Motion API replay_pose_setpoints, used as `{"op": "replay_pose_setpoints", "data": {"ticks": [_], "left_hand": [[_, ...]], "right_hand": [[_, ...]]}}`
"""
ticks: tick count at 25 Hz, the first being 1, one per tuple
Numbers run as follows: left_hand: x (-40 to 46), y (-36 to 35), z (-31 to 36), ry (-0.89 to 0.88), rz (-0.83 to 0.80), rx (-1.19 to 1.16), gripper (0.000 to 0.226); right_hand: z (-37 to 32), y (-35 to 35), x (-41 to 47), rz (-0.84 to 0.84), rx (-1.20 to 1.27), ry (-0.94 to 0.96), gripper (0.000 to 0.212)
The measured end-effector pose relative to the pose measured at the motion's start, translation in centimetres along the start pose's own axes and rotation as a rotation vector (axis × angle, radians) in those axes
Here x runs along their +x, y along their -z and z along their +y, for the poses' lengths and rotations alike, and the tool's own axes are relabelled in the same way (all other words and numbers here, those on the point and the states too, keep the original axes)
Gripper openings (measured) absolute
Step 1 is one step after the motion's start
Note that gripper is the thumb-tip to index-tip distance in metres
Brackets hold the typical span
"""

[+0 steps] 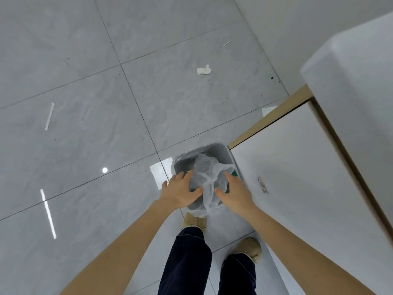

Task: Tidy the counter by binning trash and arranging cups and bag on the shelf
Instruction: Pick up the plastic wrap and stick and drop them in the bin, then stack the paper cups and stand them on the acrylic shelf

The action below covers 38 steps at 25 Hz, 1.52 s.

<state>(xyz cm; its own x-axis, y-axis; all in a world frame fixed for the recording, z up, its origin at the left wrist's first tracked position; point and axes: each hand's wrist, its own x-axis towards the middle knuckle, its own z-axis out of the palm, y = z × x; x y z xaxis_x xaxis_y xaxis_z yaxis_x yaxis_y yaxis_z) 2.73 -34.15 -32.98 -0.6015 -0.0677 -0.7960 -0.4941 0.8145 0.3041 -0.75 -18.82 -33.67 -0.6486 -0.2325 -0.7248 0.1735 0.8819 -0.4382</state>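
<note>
Scene: a person stands over a small grey bin on the tiled floor, looking straight down past their own legs and shoes
Bin position: it sits against the foot of a white cabinet, with the counter rising at the right edge of the view
Trash: a crumpled clear plastic bag lies in the mouth of the bin, one fold draped over the near rim toward the person
Left hand: fingers spread and fairly straight, lying over the near left rim, thumb reaching toward the plastic; it does not look clamped on anything
Right hand: fingers extended along the right side of the plastic, fingertips touching or nearly touching it; no pinch shows
Key relation: the plastic lies between the two hands and just ahead of them, its draped fold running from the bin centre back toward the person, so both hands are about equally near
Judged step: pressing or releasing the trash into the bin, probably the binning part of the task
Floor litter: a paper scrap, a straw wrapper and a thin stick lie well apart from the bin
Cups and shelf: not in view
</note>
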Motion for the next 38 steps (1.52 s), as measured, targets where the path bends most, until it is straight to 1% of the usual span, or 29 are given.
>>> {"op": "replay_pose_setpoints", "data": {"ticks": [6,9,16,21,24,28,33,38], "left_hand": [[-5.8,5.5,2.2,-0.037,-0.001,0.265,0.069],[-9.2,8.1,3.6,-0.074,0.074,0.302,0.069],[-16.9,12.0,6.3,-0.143,0.188,0.339,0.067],[-21.1,13.9,9.0,-0.217,0.263,0.361,0.067],[-23.2,14.6,11.9,-0.281,0.284,0.415,0.068],[-25.5,14.2,15.6,-0.349,0.305,0.48,0.069],[-28.6,12.5,21.9,-0.477,0.317,0.555,0.069],[-30.9,8.9,28.7,-0.603,0.307,0.601,0.069]], "right_hand": [[-4.0,4.9,-6.4,0.032,-0.294,0.083,0.061],[-6.1,7.2,-10.0,0.057,-0.375,0.132,0.062],[-9.4,10.5,-18.3,0.175,-0.396,0.239,0.061],[-9.9,14.2,-23.4,0.3,-0.195,0.33,0.059],[-9.3,16.3,-26.0,0.378,-0.218,0.318,0.06],[-7.4,18.8,-29.2,0.439,-0.231,0.253,0.058],[-2.5,21.6,-33.2,0.537,-0.19,0.152,0.059],[3.8,23.7,-37.4,0.618,-0.115,0.073,0.058]]}}
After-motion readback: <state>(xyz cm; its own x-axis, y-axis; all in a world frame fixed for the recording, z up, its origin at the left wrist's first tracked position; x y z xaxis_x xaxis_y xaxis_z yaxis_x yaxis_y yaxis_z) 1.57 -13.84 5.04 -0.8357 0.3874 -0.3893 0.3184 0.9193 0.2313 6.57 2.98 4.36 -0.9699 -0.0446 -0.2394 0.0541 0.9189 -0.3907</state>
